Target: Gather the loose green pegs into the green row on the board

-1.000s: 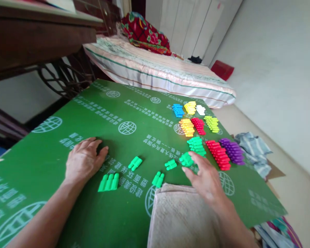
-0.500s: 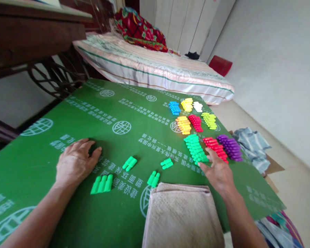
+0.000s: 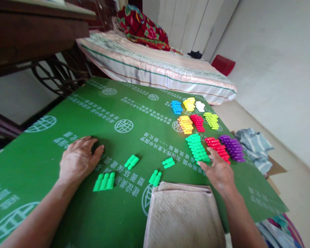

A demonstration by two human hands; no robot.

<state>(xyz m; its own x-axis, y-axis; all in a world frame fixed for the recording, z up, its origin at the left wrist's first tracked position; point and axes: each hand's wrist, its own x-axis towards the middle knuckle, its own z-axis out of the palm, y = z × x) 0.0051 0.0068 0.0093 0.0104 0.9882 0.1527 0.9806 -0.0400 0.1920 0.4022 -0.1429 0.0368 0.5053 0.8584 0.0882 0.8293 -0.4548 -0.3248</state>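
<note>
Head view shows the right hand (image 3: 220, 172), open and flat, now pressed against the lengthened green peg row (image 3: 197, 148) near the board's (image 3: 67, 213) right edge, while the left hand (image 3: 77, 161) rests spread.

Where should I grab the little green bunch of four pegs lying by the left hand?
Probably pinch the four-peg bunch across its two long outer sides, coming straight down from above. The pegs lie flat and side by side on the green board, so squeezing the sides keeps them together. The left hand lies nearest.

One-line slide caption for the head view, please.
Right hand touches a row of green pegs on a green board; left hand rests flat.
</note>
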